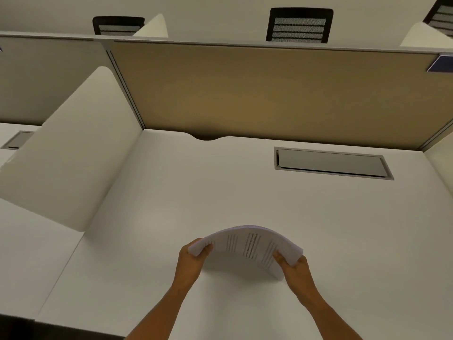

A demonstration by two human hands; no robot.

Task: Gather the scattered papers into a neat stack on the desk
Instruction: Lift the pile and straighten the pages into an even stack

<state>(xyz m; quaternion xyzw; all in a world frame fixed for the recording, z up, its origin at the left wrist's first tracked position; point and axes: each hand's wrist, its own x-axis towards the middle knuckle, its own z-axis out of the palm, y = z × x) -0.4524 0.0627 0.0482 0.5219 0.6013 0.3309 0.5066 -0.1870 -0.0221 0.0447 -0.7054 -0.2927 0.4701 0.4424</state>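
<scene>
You hold the papers (247, 249) bowed upward above the white desk (171, 192), your left hand (191, 261) pinching their left edge and your right hand (294, 268) pinching the right, thumbs on top.

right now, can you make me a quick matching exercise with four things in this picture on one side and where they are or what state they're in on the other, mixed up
Things:
1. papers
2. left hand
3. cable hatch
4. tan partition panel

Places or states:
A. upright along the desk's far edge
B. bowed upward in an arch, held at both ends
C. set flush into the desk top, far right, lid closed
D. gripping the stack's left end

Right pairs: 1-B, 2-D, 3-C, 4-A
</scene>
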